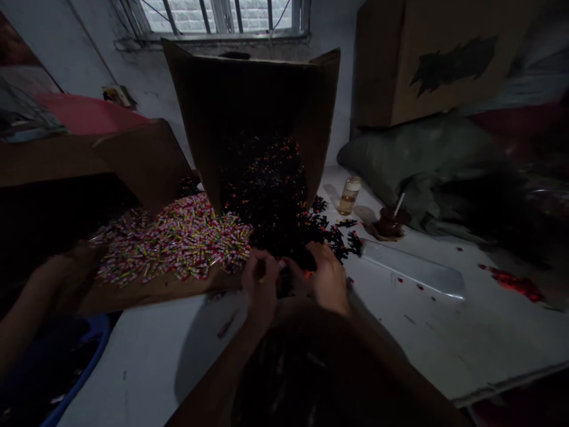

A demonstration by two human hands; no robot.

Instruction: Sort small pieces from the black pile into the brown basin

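My left hand (260, 279) and my right hand (326, 276) are close together at the near edge of a heap of small black pieces (275, 201) that spills out of a tipped cardboard box (253, 101). The left hand's fingers pinch a small pale piece. My right hand's fingers curl down among the black pieces; what they hold is too dark to tell. To the left, a pile of small multicoloured pieces (178, 237) lies on a cardboard sheet (146, 290).
A small glass jar (349, 196) and a dark pot with a white stick (391, 220) stand at the back right. A clear plastic strip (413, 270) lies on the white tabletop (444, 332). Another person's arm (31, 302) is at the left, above a blue tub rim (84, 370).
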